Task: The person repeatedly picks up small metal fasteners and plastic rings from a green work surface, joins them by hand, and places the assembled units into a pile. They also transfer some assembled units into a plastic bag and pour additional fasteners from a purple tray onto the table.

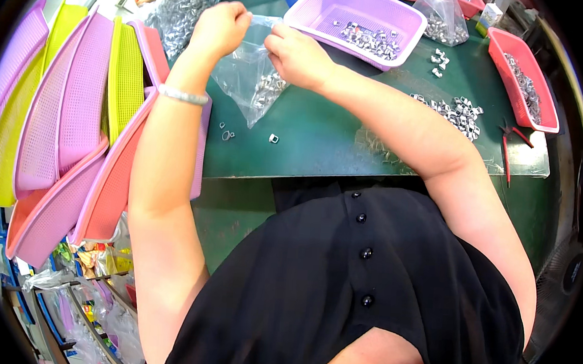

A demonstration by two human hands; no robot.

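A clear plastic bag (239,74) hangs over the green table, with small silver ring-like pieces (268,88) gathered in its lower right part. At its upper left corner my left hand (221,30) is closed on the plastic. My right hand (299,56) pinches the bag's upper right edge, fingertips pressed together. Just beyond the right hand stands a purple plastic basket (351,50) holding more of the silver pieces. A few loose rings (228,136) and a single square-faced piece (274,139) lie on the table below the bag.
A pile of silver pieces (463,116) lies beside my right forearm. Red-handled pliers (508,150) and a red basket (550,123) are at the right. Filled bags (181,18) (448,25) stand behind. Stacked coloured baskets (78,105) crowd the left side. The green table's (319,150) front edge is near my body.
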